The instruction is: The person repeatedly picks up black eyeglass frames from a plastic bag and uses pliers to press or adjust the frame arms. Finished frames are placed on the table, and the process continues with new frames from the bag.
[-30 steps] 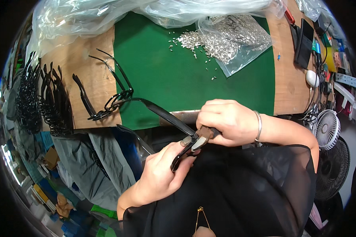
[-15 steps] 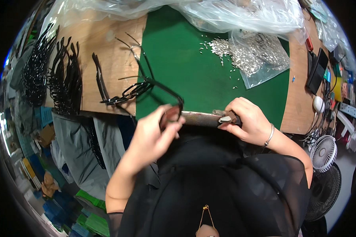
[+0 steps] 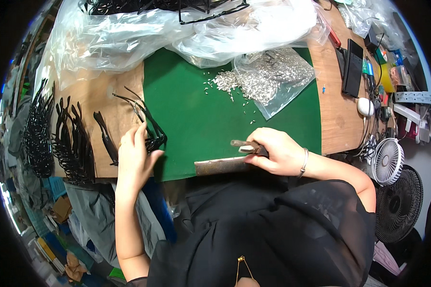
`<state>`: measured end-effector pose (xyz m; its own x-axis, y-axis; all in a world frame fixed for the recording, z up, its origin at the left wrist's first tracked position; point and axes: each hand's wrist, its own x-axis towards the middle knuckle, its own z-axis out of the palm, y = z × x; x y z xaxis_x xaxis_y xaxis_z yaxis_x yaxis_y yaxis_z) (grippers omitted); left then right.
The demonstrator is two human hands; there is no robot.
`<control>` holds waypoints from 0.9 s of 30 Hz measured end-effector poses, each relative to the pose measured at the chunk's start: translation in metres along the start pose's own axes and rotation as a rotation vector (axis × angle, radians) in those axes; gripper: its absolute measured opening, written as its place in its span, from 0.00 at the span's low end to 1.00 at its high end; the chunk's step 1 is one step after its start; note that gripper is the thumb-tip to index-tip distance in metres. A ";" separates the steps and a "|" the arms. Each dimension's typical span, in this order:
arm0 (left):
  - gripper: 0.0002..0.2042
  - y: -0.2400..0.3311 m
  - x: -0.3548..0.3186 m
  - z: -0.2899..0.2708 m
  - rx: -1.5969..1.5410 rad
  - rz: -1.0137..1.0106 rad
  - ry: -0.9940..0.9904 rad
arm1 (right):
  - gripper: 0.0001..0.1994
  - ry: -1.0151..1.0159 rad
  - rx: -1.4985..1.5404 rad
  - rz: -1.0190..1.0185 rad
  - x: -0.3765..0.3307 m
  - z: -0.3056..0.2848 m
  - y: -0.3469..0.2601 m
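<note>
My left hand (image 3: 133,155) is over the left edge of the green mat (image 3: 191,110), fingers stretched and thumb apart. Just beyond its fingers lie black eyeglass frames (image 3: 155,136) with thin temples; whether the fingertips touch them is hard to tell. My right hand (image 3: 274,150) is closed around a short, worn pliers-like tool (image 3: 249,147) with brown and pale metal parts. Below that tool, a brown textured strip (image 3: 219,166) runs along the near edge of the mat, partly covered by the hand.
Small silvery pieces spill from a clear bag (image 3: 275,79) on the mat. Bundles of black temples (image 3: 74,143) hang over the table's left side. Plastic sheeting (image 3: 119,43) covers the back, with black frames on top. A phone (image 3: 352,67), cables and a white fan (image 3: 388,161) are at right.
My left hand has moved left from the strip, and the eyeglass frame it held now lies with the others. My right hand keeps the tool. The whole view has shifted.
</note>
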<state>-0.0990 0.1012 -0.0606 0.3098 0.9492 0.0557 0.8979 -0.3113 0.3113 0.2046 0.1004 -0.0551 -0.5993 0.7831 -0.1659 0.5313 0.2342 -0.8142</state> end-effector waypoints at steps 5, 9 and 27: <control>0.20 0.066 0.127 -0.011 -0.095 0.299 0.442 | 0.10 0.014 -0.010 -0.093 -0.001 0.012 -0.007; 0.13 0.053 0.193 0.025 0.408 0.240 0.381 | 0.10 -0.050 -0.051 -0.108 -0.009 0.009 -0.008; 0.24 0.109 -0.032 -0.037 -1.739 -0.295 0.180 | 0.07 0.277 -0.460 0.125 0.045 0.001 0.042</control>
<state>-0.0226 0.0383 0.0065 0.0723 0.9894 -0.1260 -0.4630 0.1452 0.8744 0.1988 0.1448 -0.0973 -0.3680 0.9288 -0.0428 0.8323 0.3086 -0.4604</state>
